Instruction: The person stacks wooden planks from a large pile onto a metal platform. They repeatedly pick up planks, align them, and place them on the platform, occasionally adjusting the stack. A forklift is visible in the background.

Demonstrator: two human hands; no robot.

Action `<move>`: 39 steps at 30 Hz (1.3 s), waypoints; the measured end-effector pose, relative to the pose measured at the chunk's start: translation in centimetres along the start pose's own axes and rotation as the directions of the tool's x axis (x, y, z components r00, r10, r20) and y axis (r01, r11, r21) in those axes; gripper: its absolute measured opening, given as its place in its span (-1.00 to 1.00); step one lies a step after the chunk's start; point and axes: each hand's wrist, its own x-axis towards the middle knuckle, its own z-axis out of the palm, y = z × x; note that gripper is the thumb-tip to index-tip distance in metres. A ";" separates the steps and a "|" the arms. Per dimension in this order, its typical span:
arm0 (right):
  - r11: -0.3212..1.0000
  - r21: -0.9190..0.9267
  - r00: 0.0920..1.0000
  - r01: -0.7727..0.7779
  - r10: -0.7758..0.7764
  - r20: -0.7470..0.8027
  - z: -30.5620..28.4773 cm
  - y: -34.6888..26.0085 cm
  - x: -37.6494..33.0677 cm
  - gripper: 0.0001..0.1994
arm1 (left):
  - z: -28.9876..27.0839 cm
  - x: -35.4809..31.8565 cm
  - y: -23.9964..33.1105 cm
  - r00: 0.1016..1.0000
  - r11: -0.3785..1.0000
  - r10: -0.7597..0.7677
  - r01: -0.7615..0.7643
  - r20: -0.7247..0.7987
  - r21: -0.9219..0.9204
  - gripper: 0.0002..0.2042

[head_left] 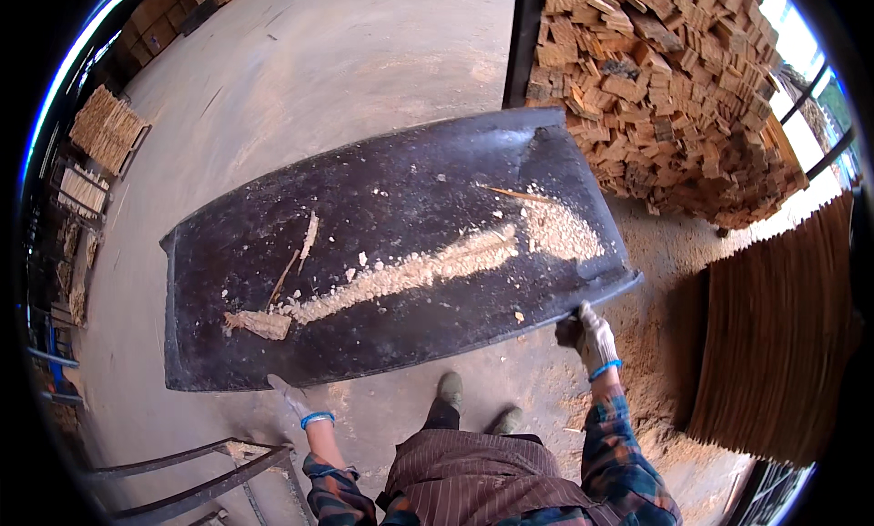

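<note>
A large, dark, shallow tray with raised, slightly curled edges (364, 189) spans the space in front of the person, its long near side toward them and its right end angled farther away. Along its middle runs a slanting strip of pale, crumbly wood chips (410, 275), with a broader patch of the same chips near the right end. A flat, light-brown, ragged piece of wood (261, 324) lies at the strip's left end; a thin brown sliver (283, 278) and a paler, rough splinter (308, 241) lie just above it. A slim orange-brown stick (516, 194) rests by the upper edge of the right-hand patch.

The right hand (594, 337), in a pale work glove with a blue wristband, is closed around the rim near the tray's near right corner. The left hand (291, 400), gloved and banded alike, touches the near edge toward the left; how firmly its fingers are wrapped cannot be told, as they are partly hidden. The hands are well apart.

Below are a brown striped apron (482, 471) and greenish shoes (450, 388) on a pale, dusty floor (364, 43). A dark metal frame (196, 480) stands at lower left, a heap of short brown wood blocks (655, 107) at upper right, and a tall stack of thin brown wooden sheets (774, 335) at right.
</note>
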 end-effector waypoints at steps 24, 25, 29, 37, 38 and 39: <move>-0.422 -0.844 0.912 0.330 -0.088 0.401 49.2 -10.0 30.4 -0.44 | 10.8 13.0 -6.3 0.943 0.862 -0.328 0.323 -0.058 0.391 -0.34; -0.470 -0.834 0.915 0.288 -0.121 0.384 47.9 -9.4 31.5 -0.40 | 10.7 12.9 -6.7 0.932 0.844 -0.358 0.349 -0.056 0.408 -0.35; -0.448 -0.820 0.859 0.356 -0.187 0.476 50.9 -10.0 27.2 -0.69 | 9.0 12.8 -4.5 0.937 0.861 -0.346 0.334 -0.041 0.383 -0.36; -0.488 -0.818 0.870 0.305 -0.207 0.448 47.6 -9.4 18.1 -0.77 | 5.2 10.2 -3.6 0.929 0.858 -0.366 0.356 -0.044 0.370 -0.38; -0.520 -0.801 0.889 0.297 -0.157 0.431 47.1 -9.8 15.8 -0.76 | 4.5 9.7 -3.6 0.926 0.857 -0.376 0.363 -0.040 0.365 -0.38; -0.562 -0.767 0.897 0.310 -0.094 0.431 47.0 -10.1 13.3 -0.76 | 3.8 9.1 -3.4 0.927 0.864 -0.373 0.364 -0.043 0.348 -0.38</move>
